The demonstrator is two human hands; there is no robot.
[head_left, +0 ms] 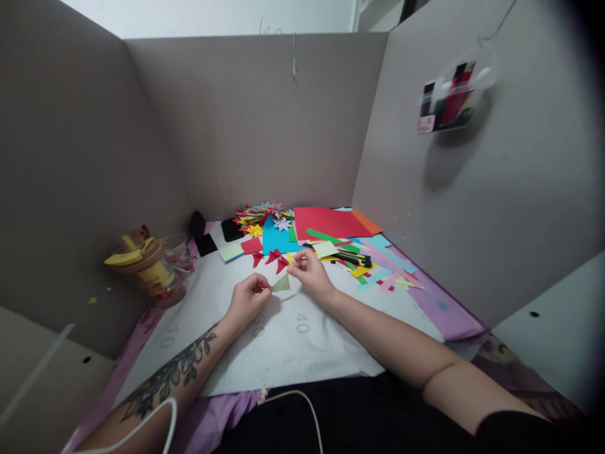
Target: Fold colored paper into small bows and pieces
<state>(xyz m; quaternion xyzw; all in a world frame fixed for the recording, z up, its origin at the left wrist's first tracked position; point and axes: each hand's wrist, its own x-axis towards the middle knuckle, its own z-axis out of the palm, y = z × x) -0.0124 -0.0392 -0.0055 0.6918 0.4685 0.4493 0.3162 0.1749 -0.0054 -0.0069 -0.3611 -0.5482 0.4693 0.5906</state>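
Note:
A small piece of pale green paper [282,284], folded to a triangular shape, is held above the white sheet. My left hand [252,294] pinches its left corner between thumb and fingers. At its upper right corner, the fingertips of my right hand [309,275] are closed on the paper too. Just beyond lie several small folded red paper pieces [273,256]. A pale green paper square [326,250] lies behind my right hand, beside a black and yellow cutter knife [352,257].
Large red paper [331,222] and coloured strips [385,255] cover the back right. Folded paper stars [255,231] are heaped at the back, near a black phone [232,230]. A brown and yellow container [158,277] stands left. Grey panels [259,120] enclose the table.

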